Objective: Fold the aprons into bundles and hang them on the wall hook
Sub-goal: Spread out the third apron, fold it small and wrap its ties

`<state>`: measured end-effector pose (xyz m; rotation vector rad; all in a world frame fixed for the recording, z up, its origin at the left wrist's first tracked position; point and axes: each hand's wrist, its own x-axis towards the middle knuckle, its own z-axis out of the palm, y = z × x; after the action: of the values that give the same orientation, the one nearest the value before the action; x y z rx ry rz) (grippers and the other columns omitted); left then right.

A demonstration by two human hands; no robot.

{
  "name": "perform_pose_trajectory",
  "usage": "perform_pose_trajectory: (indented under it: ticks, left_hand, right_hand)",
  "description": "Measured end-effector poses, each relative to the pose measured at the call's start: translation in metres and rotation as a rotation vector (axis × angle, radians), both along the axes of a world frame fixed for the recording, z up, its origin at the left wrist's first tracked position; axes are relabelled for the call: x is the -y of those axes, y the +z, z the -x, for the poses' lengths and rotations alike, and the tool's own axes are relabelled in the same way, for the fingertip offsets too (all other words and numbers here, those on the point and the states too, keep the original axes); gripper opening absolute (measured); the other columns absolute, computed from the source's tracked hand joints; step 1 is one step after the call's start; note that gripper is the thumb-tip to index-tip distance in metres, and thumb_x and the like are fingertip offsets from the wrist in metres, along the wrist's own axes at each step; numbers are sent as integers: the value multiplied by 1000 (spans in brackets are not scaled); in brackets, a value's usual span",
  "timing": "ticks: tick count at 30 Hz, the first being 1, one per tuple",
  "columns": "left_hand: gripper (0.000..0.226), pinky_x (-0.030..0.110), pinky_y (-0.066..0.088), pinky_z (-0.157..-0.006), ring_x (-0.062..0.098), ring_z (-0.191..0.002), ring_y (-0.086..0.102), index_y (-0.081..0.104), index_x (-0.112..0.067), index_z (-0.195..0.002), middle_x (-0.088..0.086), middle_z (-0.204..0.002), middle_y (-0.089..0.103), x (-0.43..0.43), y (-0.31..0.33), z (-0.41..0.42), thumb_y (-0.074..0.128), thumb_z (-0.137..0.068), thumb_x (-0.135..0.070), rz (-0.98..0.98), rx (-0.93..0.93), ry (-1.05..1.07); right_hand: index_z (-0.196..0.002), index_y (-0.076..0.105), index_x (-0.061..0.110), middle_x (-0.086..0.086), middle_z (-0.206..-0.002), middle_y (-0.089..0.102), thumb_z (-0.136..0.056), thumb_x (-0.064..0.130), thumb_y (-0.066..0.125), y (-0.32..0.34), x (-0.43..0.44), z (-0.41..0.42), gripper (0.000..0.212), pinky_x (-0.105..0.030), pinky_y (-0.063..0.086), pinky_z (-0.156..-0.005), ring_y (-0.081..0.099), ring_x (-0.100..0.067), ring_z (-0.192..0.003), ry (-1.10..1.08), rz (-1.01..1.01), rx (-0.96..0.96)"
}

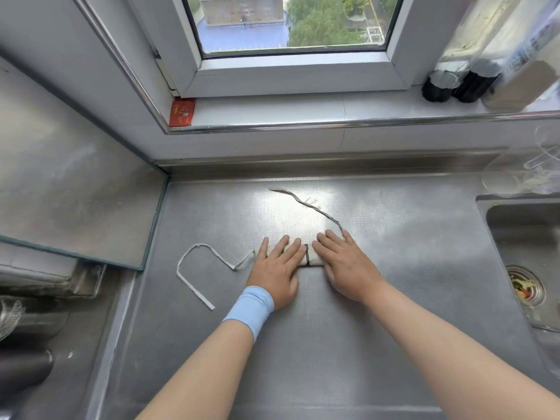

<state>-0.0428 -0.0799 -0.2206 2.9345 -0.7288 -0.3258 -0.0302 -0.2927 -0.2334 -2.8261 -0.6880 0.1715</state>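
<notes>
A person flattens a folded apron bundle [313, 258] on a steel desk [303, 344], well to the left of the sink [497, 231]. Both palms bear down on the cloth. The left hand [277, 268], with a blue wristband [250, 309], covers the end farther from the sink, and the right hand [345, 265] covers the nearer end. The fingers of both lie straight and spread, pressing and gripping nothing. A narrow strip of pale fabric with a dark stripe shows between the hands. One apron tie [210, 306] loops loose across the desk on the side away from the sink. The other tie [321, 211] leaves the end nearer the sink and curves back away from it. The step in hand looks like compacting the fold before it is tied. It is likely done best with even pressure from both palms, so that the layers stay square and no air is trapped. One hand should then stay on the bundle while the other gathers a tie, or the cloth may spring open. Both ties lie free and untangled, which should help the wrapping. No wall hook is in view.
</notes>
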Motion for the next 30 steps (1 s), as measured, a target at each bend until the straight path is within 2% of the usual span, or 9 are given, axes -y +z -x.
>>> perform_pose_trajectory:
  ticks: [2, 4, 9, 12, 15, 18, 20, 25, 30]
  left_hand:
    - [62, 54, 30, -112, 26, -140, 36, 44, -17, -144, 0, -152, 40, -9, -3, -1, 39, -85, -36, -15, -32, 3]
    - [63, 48, 29, -115, 26, -143, 31, 37, -14, -147, 3, -155, 33, -15, -6, -4, 37, -90, -40, 0, -63, -12]
    - [62, 36, 3, -122, 21, -149, 6, 18, -19, -153, 2, -162, 9, -21, -5, -16, 40, -98, -38, 50, -139, -58]
    - [61, 35, 0, -121, 19, -150, 4, 18, -20, -153, 0, -162, 6, -20, -2, -19, 39, -99, -38, 12, -137, -63]
    - [58, 39, 18, -119, 23, -145, 24, 40, -19, -144, 1, -157, 27, -16, 1, -19, 51, -91, -40, 4, -100, -34]
    - [41, 38, 49, -90, 26, -114, 56, 66, -20, -107, 2, -123, 59, -9, 7, -25, 68, -70, -39, 13, -30, -23]
    - [26, 35, 48, -76, 28, -102, 57, 67, -17, -99, 3, -111, 59, -4, 16, -33, 66, -75, -26, 25, -30, -4]
    - [31, 38, 45, -79, 29, -103, 55, 51, -20, -115, 5, -110, 58, 9, 52, -43, 43, -89, -5, 24, -273, 171]
    - [14, 23, 43, -63, 18, -81, 56, 58, -22, -93, -4, -82, 58, 7, 82, -38, 48, -89, -13, 496, -621, 516]
  right_hand:
    - [-149, 42, 17, -1, -159, 31, -91, 38, 33, -4, 9, 1, 62, -41, 6, -123, 24, -21, -149, 39, -51, -77]
    - [-152, 37, 19, 1, -161, 24, -90, 39, 34, -6, 17, 0, 65, -38, 2, -123, 17, -17, -151, 58, -107, -117]
    - [-141, 53, 16, -6, -152, 45, -88, 20, 62, -5, 23, -16, 54, -43, 31, -117, 39, -25, -142, 108, -123, -90]
    - [-123, 61, 11, -8, -130, 57, -80, 16, 55, 9, 14, -24, 43, -39, 48, -94, 57, -31, -120, 188, -29, -8]
    - [-102, 63, 12, -5, -102, 57, -71, 20, 40, 18, 2, -30, 40, -37, 49, -74, 58, -29, -91, 190, 50, 21]
    - [-92, 65, 16, -4, -94, 59, -70, 22, 53, 27, -5, -38, 26, -37, 49, -64, 59, -28, -84, 180, 159, -63]
    - [-98, 66, 18, -2, -98, 61, -77, 23, 57, 38, -7, -45, 23, -35, 45, -67, 60, -27, -89, 134, 186, -126]
    - [-104, 67, 25, 5, -99, 72, -87, 22, 50, 71, -4, -58, 25, -31, 45, -71, 65, -24, -92, -40, 4, -232]
    - [-117, 65, 20, -4, -119, 63, -78, 8, 66, 94, 6, -63, 41, -39, 42, -96, 57, -28, -111, 144, 1, 202]
